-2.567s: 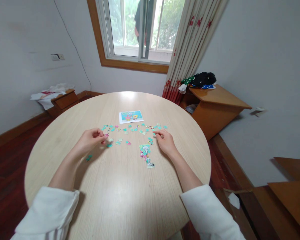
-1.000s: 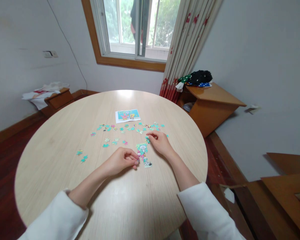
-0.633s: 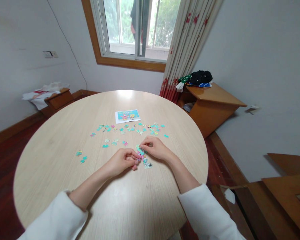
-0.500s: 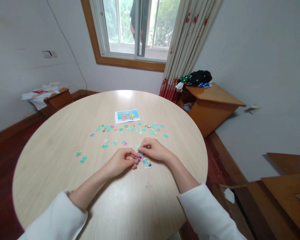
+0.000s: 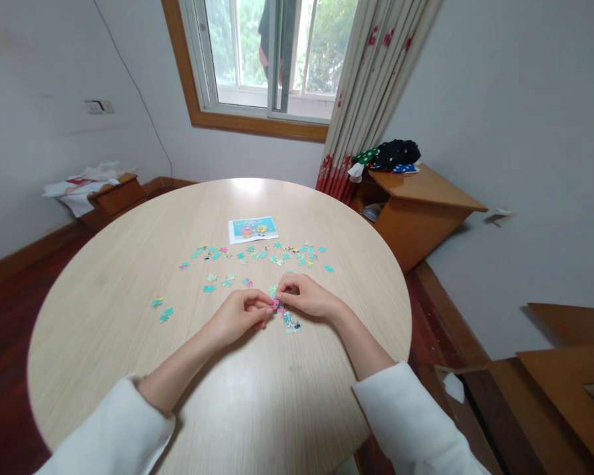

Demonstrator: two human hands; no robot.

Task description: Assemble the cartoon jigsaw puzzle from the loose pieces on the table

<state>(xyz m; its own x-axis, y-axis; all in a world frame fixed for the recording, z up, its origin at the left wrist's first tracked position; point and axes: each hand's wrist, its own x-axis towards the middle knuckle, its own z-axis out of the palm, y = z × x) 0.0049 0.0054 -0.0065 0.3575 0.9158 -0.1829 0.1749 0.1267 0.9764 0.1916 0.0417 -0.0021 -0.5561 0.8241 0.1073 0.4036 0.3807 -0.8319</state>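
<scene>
On the round wooden table (image 5: 129, 369), my left hand (image 5: 237, 316) pinches a small pink puzzle piece (image 5: 276, 303) against the left edge of a partly joined cluster of puzzle pieces (image 5: 290, 321). My right hand (image 5: 307, 297) lies curled over the top of that cluster, fingertips pressed to the same spot, and hides most of it. Both hands meet near the table's middle. Several loose teal and pink pieces (image 5: 257, 254) lie scattered in a band just beyond the hands.
A small reference picture (image 5: 252, 229) lies past the loose pieces. Two stray pieces (image 5: 162, 310) sit off to the left. A wooden cabinet (image 5: 416, 211) with dark clothes stands at the right, a curtain and window behind the table.
My left hand carried a pink piece from the left over to the joined cluster. My right hand slid back from the loose pieces onto the cluster, and both hands now meet there.
</scene>
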